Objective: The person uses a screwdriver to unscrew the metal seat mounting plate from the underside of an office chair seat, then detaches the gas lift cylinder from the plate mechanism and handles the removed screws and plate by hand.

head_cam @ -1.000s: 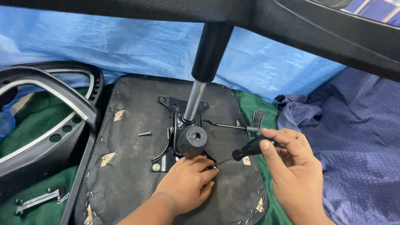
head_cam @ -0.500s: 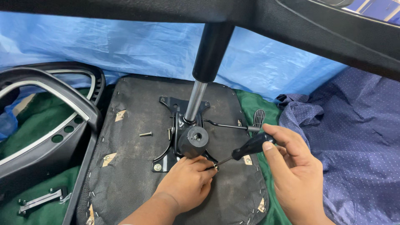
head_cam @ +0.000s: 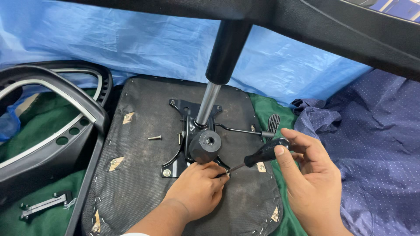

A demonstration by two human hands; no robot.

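Observation:
An upturned black chair seat [head_cam: 140, 175] lies before me with a black metal mechanism plate [head_cam: 183, 131] bolted to it. A gas-lift column [head_cam: 218, 74] rises from the plate. My right hand [head_cam: 310, 183] grips a black-handled screwdriver [head_cam: 262, 154], its tip angled down to the plate's near right corner. My left hand [head_cam: 197, 190] rests on the seat there, fingers pinched around the screw at the tip. A loose screw [head_cam: 154, 138] lies on the seat left of the plate.
A black chair back frame [head_cam: 48, 131] lies at left over green cloth, with a small metal bracket [head_cam: 43, 204] beside it. Blue plastic sheeting covers the back, dotted blue fabric [head_cam: 376, 153] the right. A lever with a paddle handle [head_cam: 273, 123] sticks out rightward.
My right hand has turned slightly on the screwdriver handle; the left hand stays at the tip. Little else differs.

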